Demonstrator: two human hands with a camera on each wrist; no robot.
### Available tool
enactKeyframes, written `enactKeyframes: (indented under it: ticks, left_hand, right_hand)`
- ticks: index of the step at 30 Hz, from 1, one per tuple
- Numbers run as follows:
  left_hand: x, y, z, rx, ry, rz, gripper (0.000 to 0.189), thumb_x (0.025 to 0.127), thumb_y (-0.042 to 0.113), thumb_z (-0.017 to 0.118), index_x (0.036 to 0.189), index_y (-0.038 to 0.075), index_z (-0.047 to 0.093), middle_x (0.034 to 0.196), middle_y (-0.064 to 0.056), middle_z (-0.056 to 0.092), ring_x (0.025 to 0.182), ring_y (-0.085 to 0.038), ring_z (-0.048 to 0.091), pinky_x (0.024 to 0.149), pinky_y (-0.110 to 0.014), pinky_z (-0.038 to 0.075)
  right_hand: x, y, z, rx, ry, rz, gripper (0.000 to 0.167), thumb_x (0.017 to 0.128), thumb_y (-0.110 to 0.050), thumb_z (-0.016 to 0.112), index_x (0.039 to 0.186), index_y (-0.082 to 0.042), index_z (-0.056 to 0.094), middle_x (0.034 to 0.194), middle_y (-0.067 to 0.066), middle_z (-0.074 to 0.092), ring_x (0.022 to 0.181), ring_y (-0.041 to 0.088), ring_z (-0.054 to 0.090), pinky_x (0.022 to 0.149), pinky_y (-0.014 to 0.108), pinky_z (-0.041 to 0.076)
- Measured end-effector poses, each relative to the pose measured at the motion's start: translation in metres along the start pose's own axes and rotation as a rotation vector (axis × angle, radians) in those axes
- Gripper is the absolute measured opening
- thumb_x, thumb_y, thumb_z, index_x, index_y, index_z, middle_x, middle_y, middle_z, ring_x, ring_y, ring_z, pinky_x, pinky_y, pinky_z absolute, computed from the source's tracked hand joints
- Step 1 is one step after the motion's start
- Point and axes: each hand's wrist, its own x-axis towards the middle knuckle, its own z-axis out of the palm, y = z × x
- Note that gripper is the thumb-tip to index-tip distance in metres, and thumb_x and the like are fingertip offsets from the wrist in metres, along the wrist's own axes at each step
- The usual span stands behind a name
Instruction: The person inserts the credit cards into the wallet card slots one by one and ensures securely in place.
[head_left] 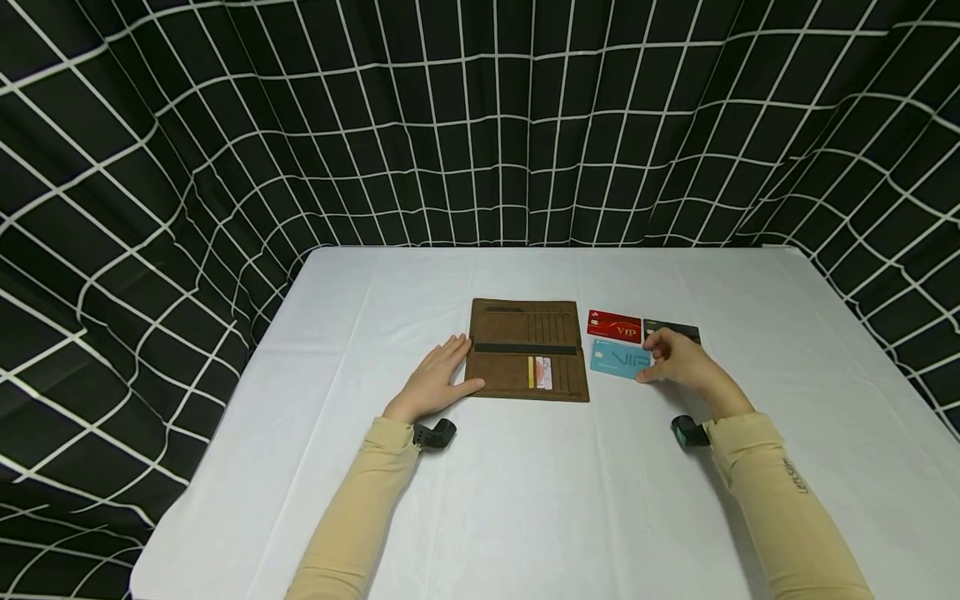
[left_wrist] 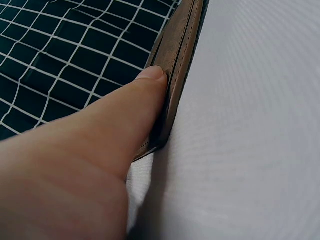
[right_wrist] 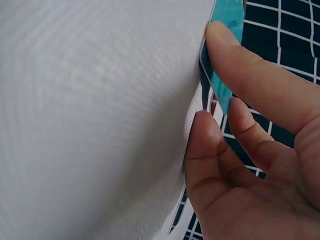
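Observation:
An open brown wallet [head_left: 495,381] lies flat on the table, a few cards [head_left: 542,372] showing in its lower slots. My left hand [head_left: 433,383] rests along its left side with fingers extended; in the left wrist view the thumb [left_wrist: 145,90] presses on the wallet's stitched edge [left_wrist: 179,75]. Right of the wallet, my right hand [head_left: 686,364] pinches the right end of a light blue VIP card [head_left: 615,358]. Up close, the thumb [right_wrist: 240,60] lies on the face of that blue card [right_wrist: 231,20], and a finger touches its corner; its near edge looks slightly raised.
Just above the blue card lies a red VIP card [head_left: 611,326]. Beside it is a black card [head_left: 681,327], partly hidden by the right hand. A white cloth covers the table [head_left: 525,500]; a black curtain with white grid lines [head_left: 480,125] hangs behind and around.

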Motion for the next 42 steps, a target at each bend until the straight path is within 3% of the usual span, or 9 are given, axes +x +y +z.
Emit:
enactKeyframes:
  ticks: [10, 23, 36, 42]
  left_hand:
    - [-0.001, -0.0004, 0.0009, -0.014, 0.011, 0.009, 0.081, 0.09, 0.056, 0.048, 0.147, 0.005, 0.021, 0.153, -0.006, 0.014, 0.139, -0.014, 0.005, 0.111, -0.028, 0.003]
    - [-0.0023, 0.0008, 0.0002, -0.015, 0.021, 0.016, 0.081, 0.09, 0.055, 0.05, 0.147, 0.005, 0.022, 0.153, -0.006, 0.015, 0.139, -0.016, 0.008, 0.111, -0.029, 0.004]
    - [-0.0016, 0.0006, -0.0004, -0.008, 0.007, 0.005, 0.081, 0.09, 0.056, 0.048, 0.147, 0.006, 0.02, 0.153, -0.005, 0.013, 0.139, -0.013, 0.006, 0.111, -0.028, 0.002]
    - [-0.0018, 0.0002, 0.0002, -0.016, 0.03, 0.022, 0.08, 0.09, 0.054, 0.05, 0.147, 0.005, 0.023, 0.152, -0.007, 0.016, 0.139, -0.016, 0.008, 0.112, -0.03, 0.005]
  right_hand:
    - [-0.0026, 0.0014, 0.0034, 0.106, -0.007, -0.014, 0.055, 0.071, 0.002, 0.077, 0.111, 0.01, 0.042, 0.085, 0.013, 0.042, 0.073, 0.019, 0.041, 0.058, 0.021, 0.038]
    - [-0.0034, 0.0024, 0.0045, 0.046, 0.003, -0.071, 0.05, 0.078, -0.001, 0.072, 0.122, 0.009, 0.049, 0.082, 0.012, 0.045, 0.074, 0.023, 0.041, 0.055, 0.025, 0.036]
    - [-0.0052, 0.0045, 0.002, 0.112, 0.019, 0.036, 0.043, 0.09, -0.017, 0.062, 0.129, -0.001, 0.052, 0.098, 0.015, 0.047, 0.093, 0.029, 0.038, 0.073, 0.038, 0.032]
    - [-0.0059, 0.0034, -0.0012, 0.129, 0.007, 0.006, 0.045, 0.093, -0.02, 0.058, 0.132, 0.001, 0.049, 0.109, 0.021, 0.052, 0.092, 0.028, 0.049, 0.075, 0.035, 0.039]
